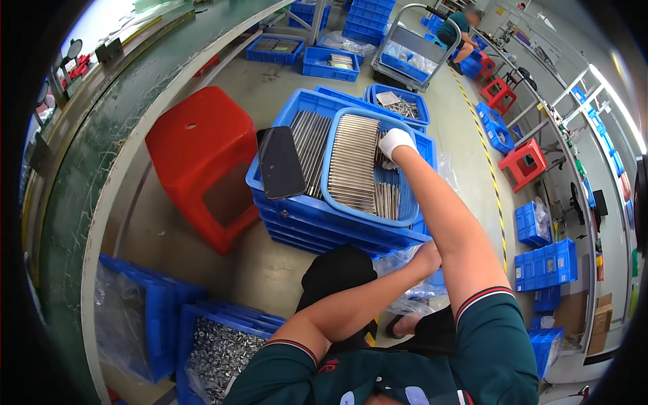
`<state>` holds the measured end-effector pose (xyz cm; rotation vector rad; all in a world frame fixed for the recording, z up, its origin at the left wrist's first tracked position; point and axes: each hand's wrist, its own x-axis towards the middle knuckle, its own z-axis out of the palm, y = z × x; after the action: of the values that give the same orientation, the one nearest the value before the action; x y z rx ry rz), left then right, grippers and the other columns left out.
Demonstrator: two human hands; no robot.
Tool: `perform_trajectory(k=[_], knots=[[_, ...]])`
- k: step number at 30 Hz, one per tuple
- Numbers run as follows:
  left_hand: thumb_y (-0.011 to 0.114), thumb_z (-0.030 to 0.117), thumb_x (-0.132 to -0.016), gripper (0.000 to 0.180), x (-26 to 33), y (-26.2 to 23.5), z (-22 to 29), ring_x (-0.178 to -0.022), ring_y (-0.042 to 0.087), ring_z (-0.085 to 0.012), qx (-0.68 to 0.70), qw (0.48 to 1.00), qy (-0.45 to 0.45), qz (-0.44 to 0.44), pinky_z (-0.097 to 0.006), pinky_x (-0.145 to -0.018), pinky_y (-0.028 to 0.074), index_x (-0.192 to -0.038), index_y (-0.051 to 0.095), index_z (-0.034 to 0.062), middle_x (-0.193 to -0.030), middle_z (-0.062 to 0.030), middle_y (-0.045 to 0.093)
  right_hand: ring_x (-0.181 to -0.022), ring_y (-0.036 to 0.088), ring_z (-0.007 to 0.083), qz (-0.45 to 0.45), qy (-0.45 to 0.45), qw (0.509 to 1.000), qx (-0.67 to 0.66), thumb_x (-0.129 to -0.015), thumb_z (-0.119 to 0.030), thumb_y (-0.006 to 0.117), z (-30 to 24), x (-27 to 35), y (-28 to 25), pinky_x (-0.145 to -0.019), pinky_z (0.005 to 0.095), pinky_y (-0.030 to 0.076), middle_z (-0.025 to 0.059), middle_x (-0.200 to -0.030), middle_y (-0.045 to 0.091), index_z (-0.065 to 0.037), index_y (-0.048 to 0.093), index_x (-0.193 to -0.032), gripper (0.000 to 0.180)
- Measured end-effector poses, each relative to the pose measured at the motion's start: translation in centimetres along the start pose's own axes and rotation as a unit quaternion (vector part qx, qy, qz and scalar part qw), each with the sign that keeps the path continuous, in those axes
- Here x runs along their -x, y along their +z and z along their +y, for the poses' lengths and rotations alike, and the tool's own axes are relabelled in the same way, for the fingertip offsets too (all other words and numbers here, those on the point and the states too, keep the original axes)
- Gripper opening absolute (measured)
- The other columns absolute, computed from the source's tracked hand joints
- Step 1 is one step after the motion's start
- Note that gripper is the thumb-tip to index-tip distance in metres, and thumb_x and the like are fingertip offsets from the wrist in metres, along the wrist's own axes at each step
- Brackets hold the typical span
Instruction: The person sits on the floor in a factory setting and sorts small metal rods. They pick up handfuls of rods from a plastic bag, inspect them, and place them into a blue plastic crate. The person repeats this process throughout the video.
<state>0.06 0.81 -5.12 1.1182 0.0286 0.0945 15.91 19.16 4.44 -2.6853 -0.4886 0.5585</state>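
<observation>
Right hand: in a white glove, just right of upper centre, reaching down into the upper right of the basket; the fingertips are hidden among the metal pieces, so I cannot tell whether the grip is wide, narrow or closed on one.
Left hand: bare, right of centre, next to the right forearm and near the lower right corner of the crate; its fingers are mostly hidden, so I cannot tell what, if anything, it grips.
Basket: light blue plastic, upper centre, set on top of the blue crate.
Rods in the basket: a long row of slim silver rods fills its left side, lying side by side; a smaller bundle of rods sits at its lower right.
Blue crate: top of a stack, with longer dark grey rods left of the basket.
Phone: black, screen up, resting across the crate's left edge.
Stool: red plastic, left of the crate.
Lower left: a blue bin of small shiny metal parts.
Far left: a worn green workbench.
Upper centre: a metal hand cart carrying a blue crate.
Upper right: a seated person, beyond a yellow-and-black floor line.
</observation>
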Motion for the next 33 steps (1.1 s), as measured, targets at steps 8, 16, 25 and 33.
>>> perform_trajectory(k=[8, 16, 25, 33], knots=[[0.051, 0.018, -0.089, 0.021, 0.2, 0.5, 0.2, -0.052, 0.044, -0.0099, 0.055, 0.997, -0.052, -0.018, -0.028, -0.048, 0.036, -0.079, 0.057, 0.0014, -0.06, -0.0013, 0.05, -0.092, 0.064, 0.0357, 0.07, -0.106, 0.974, 0.187, -0.084, -0.018, 0.052, 0.2, 1.6, -1.2, -0.081, 0.0426, 0.051, 0.0267, -0.098, 0.064, 0.004, 0.066, -0.096, 0.028], [0.053, 0.026, -0.091, 0.029, 0.4, 0.4, 1.0, -0.054, 0.045, -0.0107, 0.028, 0.996, -0.083, -0.02, -0.028, -0.05, 0.038, -0.075, 0.056, 0.0025, -0.06, -0.0018, 0.051, -0.098, 0.061, 0.0352, 0.162, -0.208, 0.943, 0.203, -0.083, -0.019, 0.054, 2.0, 0.1, -1.4, -0.085, 0.0416, 0.048, 0.0208, -0.1, 0.064, -0.005, 0.065, -0.098, 0.023], [0.054, 0.03, -0.092, 0.034, 0.1, 0.0, 0.4, -0.054, 0.046, -0.0118, 0.0, 0.996, -0.091, -0.017, -0.028, -0.05, 0.037, -0.074, 0.056, 0.0022, -0.06, -0.0031, 0.051, -0.093, 0.062, 0.032, 0.097, -0.333, 0.876, 0.335, -0.069, -0.036, 0.074, 1.7, 5.6, -2.4, -0.081, 0.0394, 0.05, 0.016, -0.097, 0.064, -0.006, 0.064, -0.096, 0.042], [0.055, 0.019, -0.089, 0.022, 0.3, 0.8, 0.4, -0.054, 0.046, -0.0112, 0.027, 0.996, -0.08, -0.026, -0.027, -0.051, 0.039, -0.076, 0.057, 0.0008, -0.062, -0.0029, 0.052, -0.087, 0.063, 0.0313, 0.121, -0.293, 0.889, 0.332, -0.07, -0.031, 0.074, 2.7, 4.6, -1.4, -0.076, 0.0397, 0.05, 0.0149, -0.091, 0.064, -0.006, 0.064, -0.087, 0.032]])
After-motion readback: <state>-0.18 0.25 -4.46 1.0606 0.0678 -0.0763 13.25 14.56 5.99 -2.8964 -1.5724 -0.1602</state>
